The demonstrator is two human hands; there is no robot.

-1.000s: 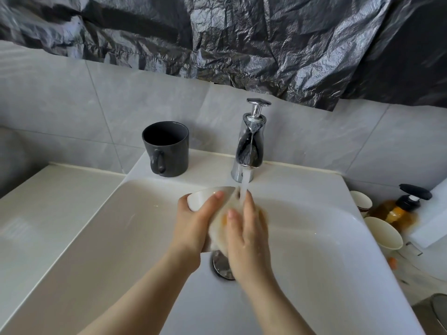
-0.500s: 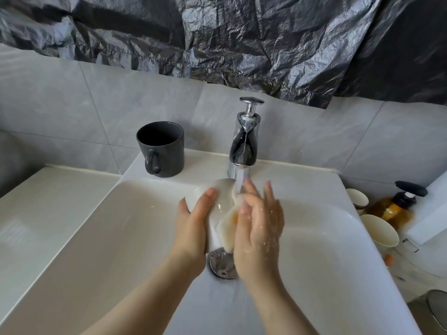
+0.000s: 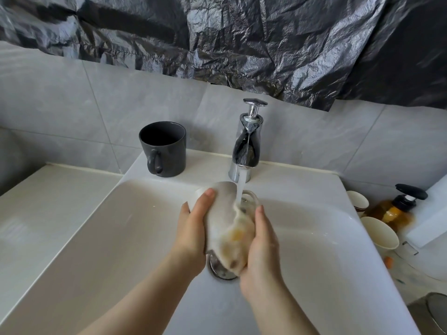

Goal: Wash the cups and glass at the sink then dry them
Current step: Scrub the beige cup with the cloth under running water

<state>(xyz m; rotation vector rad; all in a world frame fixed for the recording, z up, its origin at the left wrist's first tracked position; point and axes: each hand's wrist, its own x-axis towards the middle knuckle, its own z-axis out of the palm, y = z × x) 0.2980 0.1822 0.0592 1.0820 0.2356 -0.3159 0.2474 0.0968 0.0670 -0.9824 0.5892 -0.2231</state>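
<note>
Over the white sink (image 3: 116, 238), my left hand (image 3: 193, 228) grips a white cup (image 3: 195, 193) that is mostly wrapped in a wet, stained cloth (image 3: 225, 221). My right hand (image 3: 261, 245) holds the cloth's lower end against the cup from the right. Water (image 3: 242, 187) runs from the chrome tap (image 3: 246, 146) onto the cloth. A clear glassy rim (image 3: 250, 198) shows beside the stream; I cannot tell what it belongs to. A dark grey mug (image 3: 164, 148) stands upright on the sink's back ledge, left of the tap.
The drain (image 3: 219, 270) lies under my hands. Right of the sink stand two pale cups (image 3: 358, 201) (image 3: 379, 233) and an amber pump bottle (image 3: 396, 209). A white counter (image 3: 36, 213) lies to the left. Crumpled black plastic sheeting (image 3: 242, 32) hangs on the tiled wall.
My right hand has dropped from the cup's rim to the cloth's lower end. The cloth now drapes over most of the cup, and the clear rim shows by the stream.
</note>
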